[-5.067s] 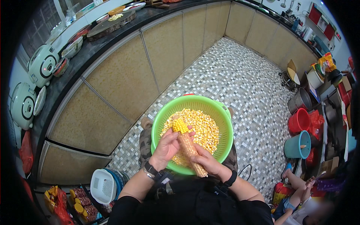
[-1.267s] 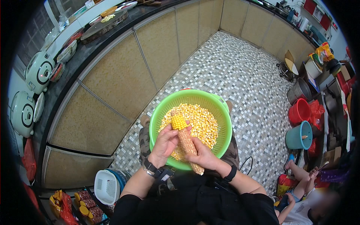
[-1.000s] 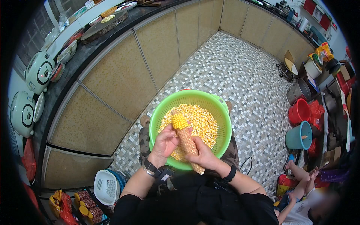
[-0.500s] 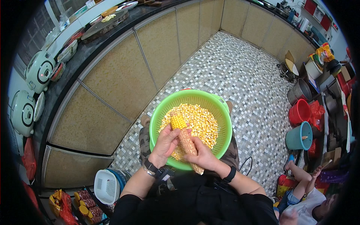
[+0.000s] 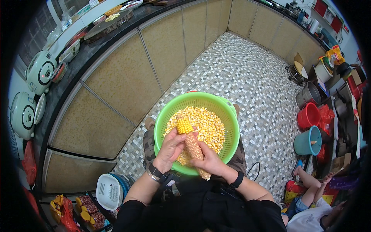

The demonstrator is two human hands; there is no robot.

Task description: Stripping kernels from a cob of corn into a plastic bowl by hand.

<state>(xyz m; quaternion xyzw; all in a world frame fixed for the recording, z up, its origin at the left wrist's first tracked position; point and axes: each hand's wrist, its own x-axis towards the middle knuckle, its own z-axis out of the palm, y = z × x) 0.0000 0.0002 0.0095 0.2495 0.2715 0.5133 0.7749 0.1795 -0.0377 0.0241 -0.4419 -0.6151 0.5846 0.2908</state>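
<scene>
A corn cob (image 5: 194, 147) slants over the near part of a green plastic colander (image 5: 160, 116). Yellow kernels cover only its far tip; the lower length is stripped and pinkish brown. My left hand (image 5: 170, 147) is closed on the cob's left side, its thumb just below the rows that still have kernels. Around the lower, bare part my right hand (image 5: 211, 160) is wrapped, and the cob's near end pokes out below it. Loose corn kernels (image 5: 208, 125) fill much of the colander, which rests between my knees.
Cabinets (image 5: 112, 85) with a dark countertop curve along the left, bearing rice cookers (image 5: 40, 73). White baskets (image 5: 109, 191) stand at lower left. To the right are a red bucket (image 5: 308, 115), a blue bucket (image 5: 308, 140) and a seated person (image 5: 315, 212).
The cob's kernelled tip has shifted very slightly to the right. Both hands keep almost the same hold. The person at lower right has moved a little.
</scene>
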